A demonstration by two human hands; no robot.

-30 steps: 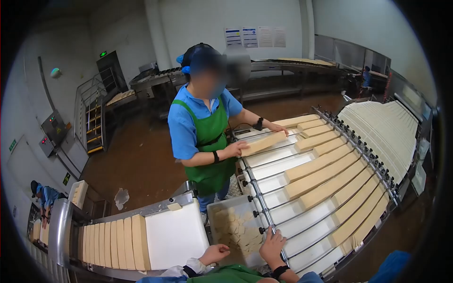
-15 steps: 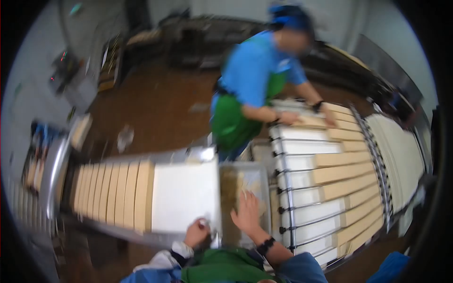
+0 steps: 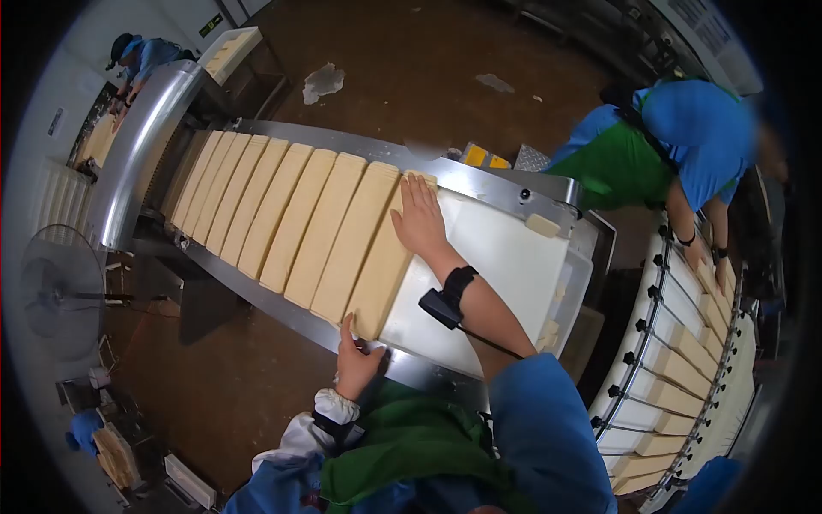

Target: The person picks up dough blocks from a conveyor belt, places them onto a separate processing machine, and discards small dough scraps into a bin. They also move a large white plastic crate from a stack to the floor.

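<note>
A row of several long, cream-coloured layered blocks (image 3: 304,218) lies side by side across a white conveyor belt (image 3: 479,248). My right hand (image 3: 421,218) rests with fingers stretched flat on the far end of the rightmost block (image 3: 385,278). At that block's near end is my left hand (image 3: 358,364), index finger raised against its edge and thumb apart. Neither hand is wrapped around anything. A small pale offcut (image 3: 542,225) sits near the belt's far right corner.
Metal rails (image 3: 274,295) edge the belt, and a curved metal cover (image 3: 150,154) spans its left end. A plastic tray (image 3: 572,291) stands at the right end. A co-worker (image 3: 685,128) bends over a second conveyor (image 3: 638,377) with more blocks. A fan (image 3: 60,291) stands left.
The view has swung left. My right hand has gone from above the tray to the rightmost block's far end; my left has moved to its near end. The co-worker bends lower.
</note>
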